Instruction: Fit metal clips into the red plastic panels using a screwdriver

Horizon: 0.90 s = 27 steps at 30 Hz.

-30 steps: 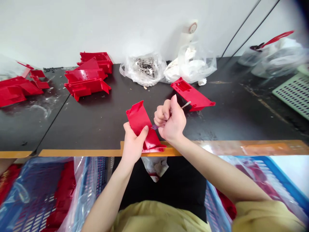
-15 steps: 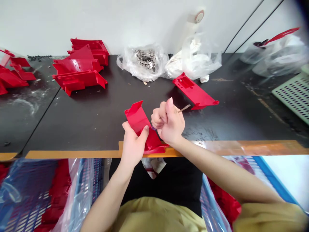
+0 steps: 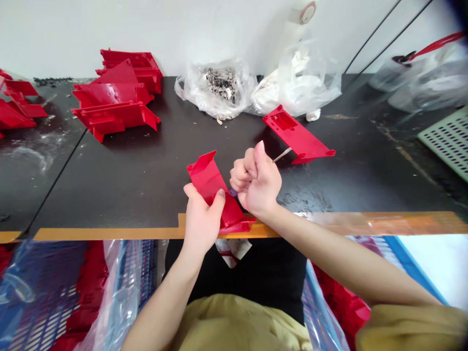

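My left hand (image 3: pixel 203 214) is closed around a red plastic part (image 3: pixel 207 176), thumb on top, at the table's front edge. The part lies tilted, with a raised flap at its far end. Just right of it, my right hand (image 3: pixel 256 180) makes a fist around a screwdriver (image 3: pixel 282 155). Its thin metal shaft points up and right, away from the held part. The purple handle end shows below the fist, close to the part; whether they touch I cannot tell. Beyond the shaft lies another red plastic part (image 3: pixel 298 136) with a rectangular opening.
Stacked red parts (image 3: pixel 117 117) stand at the back left, more at far left. A plastic bag of small metal clips (image 3: pixel 221 87) and a bag with white material (image 3: pixel 296 87) sit by the wall. A pale green basket (image 3: pixel 448 144) is at right. Blue crates (image 3: pixel 133 273) flank my lap.
The screwdriver's shaft has tilted slightly upward as my right fist turned a little. My left hand keeps the red part in place. The view has shifted slightly.
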Available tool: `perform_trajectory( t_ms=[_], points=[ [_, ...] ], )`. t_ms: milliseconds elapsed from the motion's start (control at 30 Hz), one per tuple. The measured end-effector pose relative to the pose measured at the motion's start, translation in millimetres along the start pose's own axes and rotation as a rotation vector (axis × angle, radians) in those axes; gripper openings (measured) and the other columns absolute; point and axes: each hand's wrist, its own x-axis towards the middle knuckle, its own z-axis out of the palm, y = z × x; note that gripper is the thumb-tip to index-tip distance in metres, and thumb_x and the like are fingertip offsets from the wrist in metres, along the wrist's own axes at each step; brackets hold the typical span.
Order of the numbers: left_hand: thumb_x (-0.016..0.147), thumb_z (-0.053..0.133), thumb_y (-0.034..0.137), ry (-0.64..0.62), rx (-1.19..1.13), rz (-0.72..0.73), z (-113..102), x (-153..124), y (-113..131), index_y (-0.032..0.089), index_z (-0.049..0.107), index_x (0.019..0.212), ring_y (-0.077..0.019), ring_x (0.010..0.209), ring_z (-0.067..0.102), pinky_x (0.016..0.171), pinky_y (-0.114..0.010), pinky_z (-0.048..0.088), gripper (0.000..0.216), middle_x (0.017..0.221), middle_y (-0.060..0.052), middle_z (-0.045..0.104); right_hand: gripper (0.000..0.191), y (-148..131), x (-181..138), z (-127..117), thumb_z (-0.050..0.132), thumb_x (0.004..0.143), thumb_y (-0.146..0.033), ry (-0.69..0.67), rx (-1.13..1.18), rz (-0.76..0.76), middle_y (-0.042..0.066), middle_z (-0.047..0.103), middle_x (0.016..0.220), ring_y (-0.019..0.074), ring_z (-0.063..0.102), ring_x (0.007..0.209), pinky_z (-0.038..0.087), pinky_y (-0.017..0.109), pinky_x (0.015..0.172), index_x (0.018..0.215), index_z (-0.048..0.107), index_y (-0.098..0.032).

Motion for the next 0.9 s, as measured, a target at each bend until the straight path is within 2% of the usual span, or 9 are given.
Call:
perform_trajectory(
  t_ms=[333,433,667,900],
  points=[
    [0.085,0.061,0.034,0.015,0.019,-0.014,1.6,0.5,0.5,0.024,0.034,0.095,-0.0211,0.083,0.066,0.074,-0.036,0.052,0.031,0.092,-0.002,0.066,0.060,0.9,2.2,-0.3,0.057,0.087,-0.058,0.244,0.115,0.051,-0.009,0.017,0.046,0.0052,0.010,0.039,0.010,0.020,0.035,0.055,0.023,-0.020],
    [0.085,0.061,0.034,0.013,0.020,-0.015,1.6,0.5,1.4,0.024,0.034,0.094,-0.0211,0.083,0.066,0.073,-0.036,0.052,0.030,0.091,-0.002,0.065,0.062,0.2,3.1,-0.2,0.055,0.087,-0.061,0.265,0.116,0.054,-0.009,0.017,0.046,0.0052,0.010,0.039,0.010,0.020,0.035,0.055,0.022,-0.020],
    [0.085,0.061,0.031,0.024,0.011,-0.007,2.1,0.3,2.5,0.023,0.035,0.094,-0.0215,0.088,0.066,0.078,-0.037,0.052,0.029,0.094,-0.003,0.066,0.063,0.4,0.7,0.1,0.065,0.079,-0.061,0.032,0.041,0.029,-0.009,0.020,0.042,0.0038,0.011,0.037,0.010,0.020,0.035,0.049,0.026,-0.021],
    [0.086,0.062,0.035,0.021,0.003,-0.003,1.8,0.0,2.3,0.023,0.036,0.094,-0.0233,0.091,0.067,0.078,-0.038,0.052,0.031,0.095,-0.004,0.066,0.061,1.7,-5.7,-2.2,0.063,0.082,-0.060,-0.230,-0.027,-0.023,-0.006,0.027,0.042,0.0055,0.019,0.037,0.015,0.022,0.038,0.045,0.034,-0.021]
  ],
)
